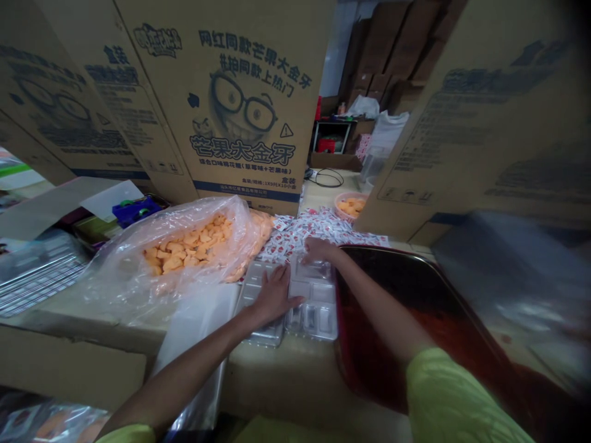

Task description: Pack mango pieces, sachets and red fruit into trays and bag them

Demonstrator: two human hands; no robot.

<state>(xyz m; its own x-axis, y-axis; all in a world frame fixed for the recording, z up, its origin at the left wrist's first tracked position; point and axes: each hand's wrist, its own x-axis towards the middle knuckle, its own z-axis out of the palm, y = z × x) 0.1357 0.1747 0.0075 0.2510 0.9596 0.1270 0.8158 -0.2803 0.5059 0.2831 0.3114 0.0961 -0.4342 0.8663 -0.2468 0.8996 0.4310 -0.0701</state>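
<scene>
Two clear plastic blister trays lie side by side on the table, the left one (257,301) and the right one (314,301). My left hand (277,295) rests palm down across the inner edge of the left tray, with its fingers reaching towards the right tray. My right hand (318,250) sits at the far edge of the right tray, with its fingertips bunched against a heap of small red-and-white sachets (318,227). A clear plastic bag of orange mango-shaped sweets (184,246) lies to the left of my hands, touching the sachets.
A red-rimmed dark tray (406,307) lies to the right of my arm. A pink bowl of orange sweets (351,205) stands behind the sachets. Large printed cardboard cartons (244,104) stand upright along the back, with a black cable (329,178) and stacked boxes beyond.
</scene>
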